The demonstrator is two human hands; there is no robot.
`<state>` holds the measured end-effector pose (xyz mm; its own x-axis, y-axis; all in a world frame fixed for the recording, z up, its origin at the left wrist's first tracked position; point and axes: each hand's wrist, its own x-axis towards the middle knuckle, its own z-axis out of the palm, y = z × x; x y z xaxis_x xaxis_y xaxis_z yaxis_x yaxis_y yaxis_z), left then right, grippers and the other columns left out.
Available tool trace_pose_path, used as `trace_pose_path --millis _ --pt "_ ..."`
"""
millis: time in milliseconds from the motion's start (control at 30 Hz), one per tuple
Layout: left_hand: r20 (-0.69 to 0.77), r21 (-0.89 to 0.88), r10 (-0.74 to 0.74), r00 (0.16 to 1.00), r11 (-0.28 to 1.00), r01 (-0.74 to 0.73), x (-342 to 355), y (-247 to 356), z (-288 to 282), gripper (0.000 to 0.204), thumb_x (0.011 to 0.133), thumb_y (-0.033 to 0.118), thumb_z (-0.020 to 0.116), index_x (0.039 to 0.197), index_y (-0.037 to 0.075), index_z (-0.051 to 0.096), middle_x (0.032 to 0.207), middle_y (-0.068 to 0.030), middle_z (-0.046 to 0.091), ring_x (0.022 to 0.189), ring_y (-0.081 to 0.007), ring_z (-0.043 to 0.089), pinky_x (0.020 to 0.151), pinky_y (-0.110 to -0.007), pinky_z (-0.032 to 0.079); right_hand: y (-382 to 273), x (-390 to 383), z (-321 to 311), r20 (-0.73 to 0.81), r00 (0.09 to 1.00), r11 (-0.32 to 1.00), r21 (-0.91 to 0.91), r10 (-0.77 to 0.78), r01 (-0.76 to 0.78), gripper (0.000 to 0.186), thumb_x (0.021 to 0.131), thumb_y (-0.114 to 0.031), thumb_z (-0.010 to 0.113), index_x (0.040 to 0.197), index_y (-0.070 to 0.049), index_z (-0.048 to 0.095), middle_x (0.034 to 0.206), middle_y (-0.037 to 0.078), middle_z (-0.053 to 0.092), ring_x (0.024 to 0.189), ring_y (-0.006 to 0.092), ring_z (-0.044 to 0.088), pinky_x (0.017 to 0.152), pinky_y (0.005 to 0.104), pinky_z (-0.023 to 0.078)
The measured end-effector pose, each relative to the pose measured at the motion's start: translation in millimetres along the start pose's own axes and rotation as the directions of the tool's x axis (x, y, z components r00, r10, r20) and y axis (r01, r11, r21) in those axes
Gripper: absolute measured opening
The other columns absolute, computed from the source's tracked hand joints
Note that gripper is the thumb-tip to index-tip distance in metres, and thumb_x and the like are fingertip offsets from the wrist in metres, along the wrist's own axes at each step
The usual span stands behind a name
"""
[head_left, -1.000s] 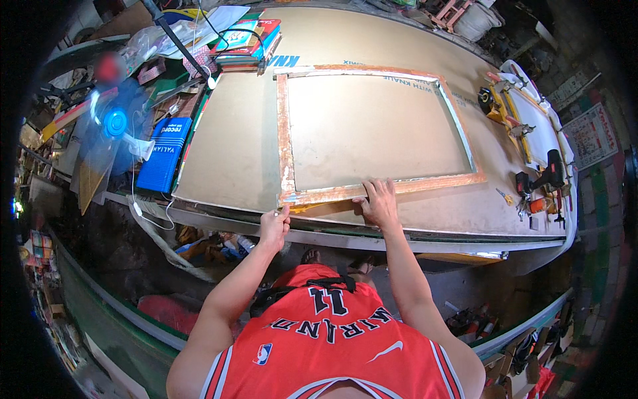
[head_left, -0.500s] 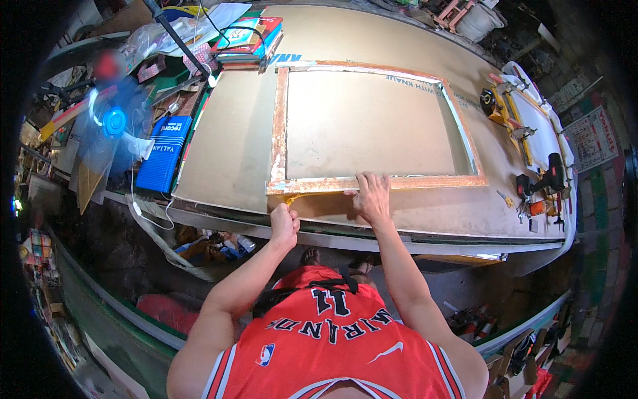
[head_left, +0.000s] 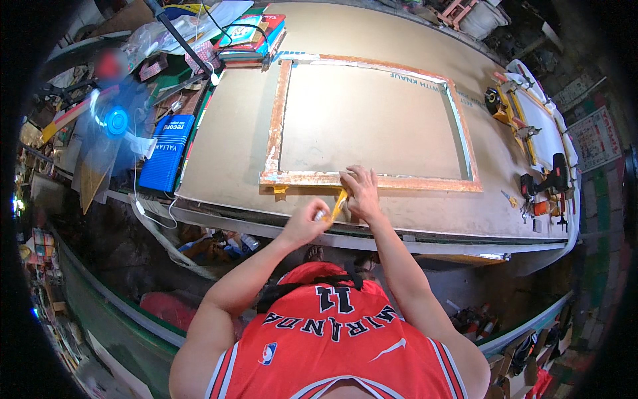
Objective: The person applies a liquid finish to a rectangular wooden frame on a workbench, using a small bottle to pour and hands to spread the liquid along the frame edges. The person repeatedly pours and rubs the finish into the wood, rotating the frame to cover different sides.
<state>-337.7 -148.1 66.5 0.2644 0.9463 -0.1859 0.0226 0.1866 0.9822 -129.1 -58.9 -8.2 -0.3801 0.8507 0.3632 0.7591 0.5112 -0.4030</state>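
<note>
A rectangular wooden frame (head_left: 306,178) with worn, peeling orange-brown and white paint lies on the board-topped table. My right hand (head_left: 361,194) grips its near rail, fingers over the top. A narrow yellow bar-shaped piece (head_left: 338,205) slants from beside my right thumb down to my left hand (head_left: 309,225). The curled fingers of my left hand are closed on its lower end, where a small silvery part shows. Another yellow part (head_left: 280,190) sticks out under the frame's near left corner. Whether the two yellow parts join is hidden.
Yellow bars with metal fittings (head_left: 518,120) lie at the right beside a cordless drill (head_left: 554,174) and small tools. On the left stand a blue record book (head_left: 166,153), a blue fan (head_left: 115,122) that is spinning and stacked books (head_left: 249,40). The table's front edge (head_left: 399,243) runs before me.
My left hand has moved right, from the frame's near left corner toward my right hand. The yellow piece now slants between them. The frame has shifted slightly left and away.
</note>
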Motion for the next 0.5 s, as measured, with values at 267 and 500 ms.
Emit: trace_pose_path --millis 267,500 --pt "-0.485 -0.589 -0.232 0.843 0.799 -0.119 -8.4 -66.0 -71.0 0.027 0.098 0.021 0.051 0.076 0.010 0.061 0.077 -0.0061 0.064 0.056 -0.0115 0.050 0.049 -0.024 0.036 -37.8 -0.7 10.8 0.087 0.985 0.985 0.106 -0.147 0.138 0.056 0.077 -0.015 0.077 0.131 -0.014 0.061 0.137 0.012 0.053 0.132 0.0332 0.050 0.118 0.0647 0.027" --pt "-0.554 -0.405 -0.375 0.743 0.901 0.154 16.4 -51.2 -75.4 0.031 0.102 0.035 0.067 0.088 0.007 0.061 0.073 -0.0062 0.065 0.050 -0.0075 0.052 0.038 -0.023 0.033 -38.4 23.0 6.0 0.144 0.989 0.999 -0.042 -0.016 0.022 0.058 0.078 -0.026 0.075 0.133 -0.011 0.062 0.130 0.011 0.059 0.131 0.0299 0.052 0.117 0.0647 0.025"
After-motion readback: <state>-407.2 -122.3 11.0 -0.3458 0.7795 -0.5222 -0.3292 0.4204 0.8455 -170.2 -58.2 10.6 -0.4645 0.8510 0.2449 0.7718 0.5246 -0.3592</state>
